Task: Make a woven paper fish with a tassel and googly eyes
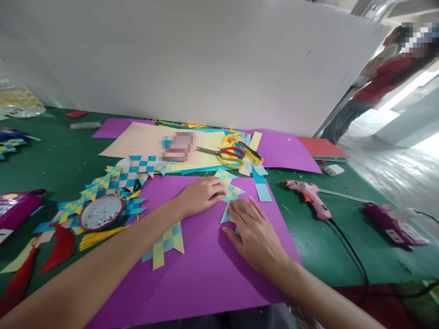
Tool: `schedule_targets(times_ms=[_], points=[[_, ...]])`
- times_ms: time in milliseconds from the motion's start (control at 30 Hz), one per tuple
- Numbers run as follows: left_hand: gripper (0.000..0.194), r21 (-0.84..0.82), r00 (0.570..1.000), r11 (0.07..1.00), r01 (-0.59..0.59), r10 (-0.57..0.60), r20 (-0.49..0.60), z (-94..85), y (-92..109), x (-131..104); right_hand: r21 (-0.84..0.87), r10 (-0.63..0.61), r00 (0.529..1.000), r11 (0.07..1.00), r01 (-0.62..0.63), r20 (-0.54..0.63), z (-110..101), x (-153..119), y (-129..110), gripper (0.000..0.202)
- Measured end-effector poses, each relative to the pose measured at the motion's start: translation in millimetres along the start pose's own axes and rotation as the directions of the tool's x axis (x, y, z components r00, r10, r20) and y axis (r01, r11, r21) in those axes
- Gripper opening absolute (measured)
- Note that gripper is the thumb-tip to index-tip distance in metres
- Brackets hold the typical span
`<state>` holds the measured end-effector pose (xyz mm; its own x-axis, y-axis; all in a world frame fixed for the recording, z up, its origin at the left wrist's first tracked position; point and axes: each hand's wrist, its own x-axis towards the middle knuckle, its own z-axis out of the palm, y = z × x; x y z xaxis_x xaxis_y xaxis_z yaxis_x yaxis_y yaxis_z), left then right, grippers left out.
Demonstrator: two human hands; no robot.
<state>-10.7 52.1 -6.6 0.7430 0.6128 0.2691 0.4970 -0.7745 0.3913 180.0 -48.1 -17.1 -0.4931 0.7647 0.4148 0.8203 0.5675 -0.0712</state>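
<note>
A woven paper piece (233,192) of pale yellow and light blue strips lies on a large purple sheet (212,283). My left hand (204,195) is at its left edge, fingers curled together with their tips at the paper. My right hand (255,233) lies on the lower part of the piece, fingers spread, covering some of it. A second woven paper piece (168,244), yellow and blue with loose strip ends, rests under my left forearm, partly hidden.
Woven paper fish (132,171), a round dish (102,212) and red tassels (61,246) lie left. Scissors (222,154) and a utility knife (250,151) sit on paper sheets behind. A pink glue gun (308,194) with a cord and a purple power strip (394,224) are right.
</note>
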Motion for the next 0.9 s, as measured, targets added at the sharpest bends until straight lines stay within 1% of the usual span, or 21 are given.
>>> schedule_targets(times_ms=[133, 333, 433, 500, 633, 667, 733, 833, 867, 900], points=[[0.018, 0.001, 1.0, 1.0, 0.003, -0.003, 0.01, -0.2, -1, 0, 0.009, 0.014, 1.0, 1.0, -0.014, 0.027, -2, -1, 0, 0.045], [0.019, 0.019, 1.0, 1.0, 0.009, -0.009, 0.016, -1.4, 0, 0, -0.007, -0.054, 0.998, 0.999, 0.054, 0.012, -1, -4, 1, 0.053], [0.018, 0.022, 1.0, 1.0, 0.004, -0.004, 0.007, -1.8, 1, 0, -0.012, -0.033, 0.999, 0.999, 0.034, 0.035, 4, -5, -2, 0.06], [0.017, 0.023, 1.0, 1.0, -0.001, 0.0, 0.007, -1.9, 1, 0, -0.004, -0.009, 0.999, 1.0, 0.01, 0.045, 6, -5, -6, 0.06], [0.018, 0.032, 1.0, 0.999, 0.004, -0.004, 0.007, -1.0, 0, -1, 0.047, 0.037, 0.999, 0.998, -0.039, 0.029, 7, -3, -7, 0.06], [0.018, 0.033, 1.0, 0.999, 0.0, -0.001, 0.007, -0.5, -1, -1, 0.07, 0.042, 0.999, 0.997, -0.043, 0.009, 5, -3, -5, 0.058], [0.018, 0.032, 1.0, 0.999, -0.011, 0.011, 0.004, 0.6, -3, -1, 0.117, 0.065, 0.995, 0.992, -0.056, -0.078, 1, -2, 3, 0.051], [0.016, 0.031, 0.999, 0.999, -0.034, 0.035, -0.012, 1.0, -4, -1, 0.159, 0.124, 0.962, 0.984, -0.086, -0.244, -9, -2, 18, 0.042], [0.016, 0.041, 0.998, 0.998, -0.05, 0.051, -0.024, 0.5, -4, -1, 0.162, 0.133, 0.955, 0.983, -0.092, -0.264, -12, -2, 21, 0.04], [0.016, 0.059, 0.997, 0.996, -0.071, 0.073, -0.04, -0.3, -3, -1, 0.162, 0.132, 0.957, 0.983, -0.092, -0.258, -14, -3, 23, 0.037]])
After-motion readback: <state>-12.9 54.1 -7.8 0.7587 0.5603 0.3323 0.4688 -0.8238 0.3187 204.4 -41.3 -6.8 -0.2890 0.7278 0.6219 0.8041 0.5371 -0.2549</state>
